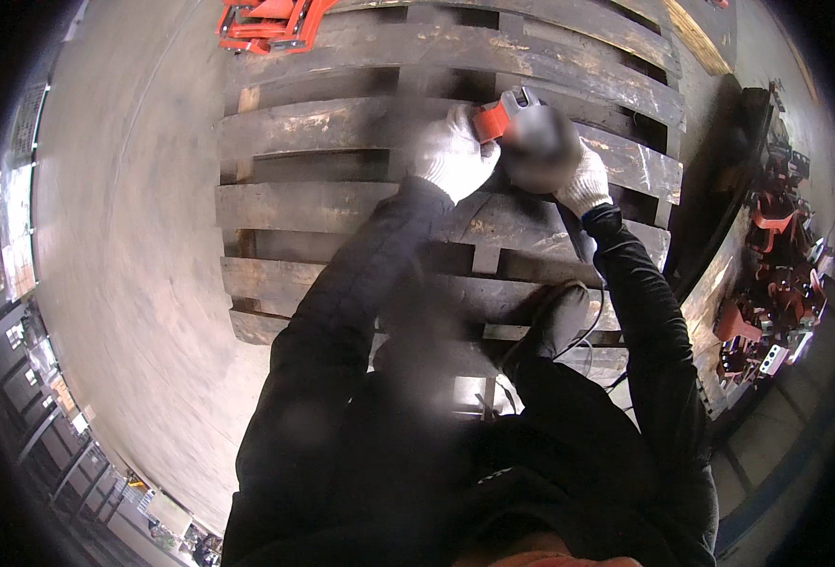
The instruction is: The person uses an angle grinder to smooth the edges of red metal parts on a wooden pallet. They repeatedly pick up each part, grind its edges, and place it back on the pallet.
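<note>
In a white knit glove, my left hand (454, 158) is closed around an orange-red metal bracket (494, 123), which has a bare grey end on its right. My right hand (584, 180), gloved the same way, grips a corded angle grinder (539, 163). The grinder's round head lies against or just over the bracket's grey end; a blur there hides whether they touch. From the grinder's body a dark cord (599, 312) trails down past my shoe. Both hands are above a worn wooden pallet (309, 203).
Several orange-red metal parts (271, 24) lie at the pallet's far left corner. On the right, a heap of red and dark metal parts (775, 283) sits beside a dark upright board (720, 189). My shoe (561, 317) rests at the pallet's near side. Grey floor (134, 236) stretches along the left.
</note>
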The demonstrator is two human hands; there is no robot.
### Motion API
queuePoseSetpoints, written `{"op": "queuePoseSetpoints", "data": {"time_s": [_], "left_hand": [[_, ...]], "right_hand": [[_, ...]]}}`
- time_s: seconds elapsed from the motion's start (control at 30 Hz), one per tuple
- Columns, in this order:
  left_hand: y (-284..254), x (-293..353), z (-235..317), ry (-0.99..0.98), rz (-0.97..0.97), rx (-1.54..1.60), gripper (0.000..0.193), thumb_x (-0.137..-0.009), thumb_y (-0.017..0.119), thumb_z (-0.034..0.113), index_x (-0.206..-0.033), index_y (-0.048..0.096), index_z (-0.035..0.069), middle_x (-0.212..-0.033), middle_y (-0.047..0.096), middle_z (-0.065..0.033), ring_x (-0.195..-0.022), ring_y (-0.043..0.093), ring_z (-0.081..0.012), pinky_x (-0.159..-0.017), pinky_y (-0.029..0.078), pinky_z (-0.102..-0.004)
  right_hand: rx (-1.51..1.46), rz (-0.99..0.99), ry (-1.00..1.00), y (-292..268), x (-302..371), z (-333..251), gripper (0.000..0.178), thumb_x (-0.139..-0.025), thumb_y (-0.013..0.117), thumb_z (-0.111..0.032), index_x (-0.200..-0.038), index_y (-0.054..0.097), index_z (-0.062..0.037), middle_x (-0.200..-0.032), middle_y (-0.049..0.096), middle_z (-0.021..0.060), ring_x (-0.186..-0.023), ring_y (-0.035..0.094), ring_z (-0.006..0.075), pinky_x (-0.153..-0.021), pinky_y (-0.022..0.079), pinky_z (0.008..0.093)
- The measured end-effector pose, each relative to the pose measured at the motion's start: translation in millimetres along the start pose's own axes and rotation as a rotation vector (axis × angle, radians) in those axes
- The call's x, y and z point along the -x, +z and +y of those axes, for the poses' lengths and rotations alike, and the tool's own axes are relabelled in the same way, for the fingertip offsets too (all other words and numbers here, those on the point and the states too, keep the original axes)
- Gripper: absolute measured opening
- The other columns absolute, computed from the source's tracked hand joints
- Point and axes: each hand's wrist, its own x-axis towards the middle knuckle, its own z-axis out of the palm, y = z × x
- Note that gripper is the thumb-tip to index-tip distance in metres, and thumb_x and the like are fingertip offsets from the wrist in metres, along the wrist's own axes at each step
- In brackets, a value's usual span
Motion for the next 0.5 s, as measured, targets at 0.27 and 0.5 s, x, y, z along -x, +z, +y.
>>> {"op": "queuePoseSetpoints", "data": {"time_s": [0.27,0.5], "left_hand": [[7,-2,-3,0.051,0.049,0.023,0.042,-0.082,0.075,0.029,-0.111,0.057,0.005,-0.080,0.068,-0.0168,-0.071,0.069,-0.0364,-0.064,0.055,-0.0492],[6,-2,0,0.027,0.025,0.023,0.041,-0.081,0.075,0.029,-0.109,0.057,0.005,-0.078,0.067,-0.0172,-0.069,0.067,-0.0384,-0.065,0.055,-0.0505]], "right_hand": [[0.328,-0.020,-0.115,21,-36,12,0.099,-0.073,0.086,-0.055,-0.153,0.042,-0.0160,-0.124,0.070,0.0221,-0.113,0.069,0.0389,-0.096,0.055,0.0433],[0.212,0.026,-0.204,40,-63,34,0.101,-0.073,0.081,-0.070,-0.152,0.044,-0.0180,-0.120,0.070,0.0249,-0.112,0.067,0.0441,-0.097,0.054,0.0462]]}}
